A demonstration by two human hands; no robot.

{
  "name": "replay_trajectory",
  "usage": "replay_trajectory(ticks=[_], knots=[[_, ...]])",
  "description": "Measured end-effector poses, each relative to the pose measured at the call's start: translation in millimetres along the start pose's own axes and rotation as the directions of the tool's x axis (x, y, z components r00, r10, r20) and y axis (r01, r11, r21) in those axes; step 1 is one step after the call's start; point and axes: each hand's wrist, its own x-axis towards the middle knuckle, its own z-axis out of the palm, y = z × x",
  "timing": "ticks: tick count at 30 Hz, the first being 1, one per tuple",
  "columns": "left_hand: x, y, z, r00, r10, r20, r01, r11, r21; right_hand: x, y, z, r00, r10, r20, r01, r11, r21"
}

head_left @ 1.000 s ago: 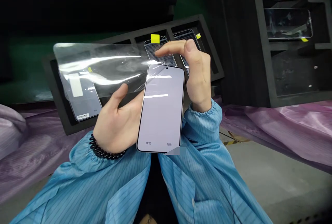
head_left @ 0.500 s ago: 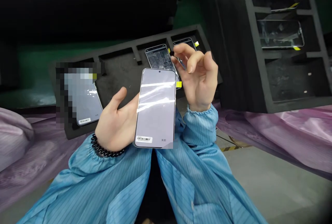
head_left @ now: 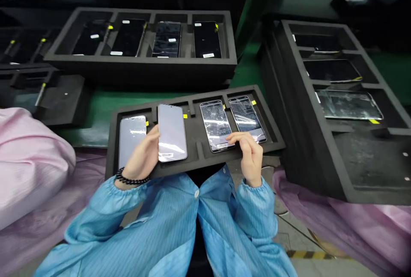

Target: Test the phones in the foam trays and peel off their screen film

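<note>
My left hand (head_left: 143, 155) grips the left edge of a smartphone (head_left: 172, 133) with a pale, plain lit screen, holding it over a compartment of the black foam tray (head_left: 183, 169). A white label sits near the bottom of its screen, and a yellow tab sticks out at its right edge. My right hand (head_left: 249, 155) holds nothing; its fingers reach over the lower end of a second phone (head_left: 215, 125) showing lines of text. Whether they touch its screen I cannot tell. Another text-screen phone (head_left: 247, 118) lies right of it. A pale-screen phone (head_left: 132, 140) occupies the leftmost compartment.
Behind stands a foam tray (head_left: 141, 60) with several dark phones. A tall foam stack (head_left: 321, 161) with phones in its top compartments rises at right. More trays lie far left. People in pink sleeves (head_left: 32, 161) are close on both sides. The bench surface (head_left: 109, 99) is green.
The view has tilted up, showing more trays. My left hand's phone has moved forward over the tray. My right hand has gone from raised, curled fingers down to the text-screen phone.
</note>
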Motion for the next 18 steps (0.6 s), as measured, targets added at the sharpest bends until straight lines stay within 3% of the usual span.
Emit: replay_trajectory(ticks=[2, 4, 5, 7, 9, 10, 13, 18], knots=[[0, -3, 1.7, 0.999, 0.036, 0.019, -0.039, 0.991, 0.13, 0, 0, 0, 1.0, -0.01, 0.016, 0.011, 1.0, -0.02], [-3, -2, -5.3, 0.991, 0.132, 0.009, -0.126, 0.924, 0.361, -1, 1, -2, 0.999, -0.025, 0.03, 0.026, 0.999, -0.027], [-6, -2, -12.2, 0.978, 0.21, -0.005, -0.177, 0.835, 0.521, -2, 1, -3, 0.999, -0.033, 0.037, 0.034, 0.999, -0.031], [-10, -3, -30.5, 0.924, 0.382, -0.032, -0.202, 0.556, 0.807, -3, 2, -4, 0.998, -0.05, 0.043, 0.052, 0.998, -0.042], [-11, -8, -49.3, 0.869, 0.492, -0.045, -0.101, 0.266, 0.959, -5, 4, -4, 0.997, -0.068, 0.038, 0.069, 0.996, -0.052], [-9, -12, -56.9, 0.857, 0.511, -0.065, -0.045, 0.199, 0.979, -6, 4, -4, 0.997, -0.074, 0.03, 0.076, 0.996, -0.055], [-2, -22, -68.1, 0.865, 0.49, -0.111, 0.036, 0.16, 0.986, -7, 6, -2, 0.996, -0.084, 0.002, 0.084, 0.995, -0.061], [-6, -6, -72.6, 0.873, 0.44, -0.211, 0.1, 0.261, 0.96, -7, 7, -2, 0.996, -0.088, 0.0, 0.088, 0.994, -0.06]])
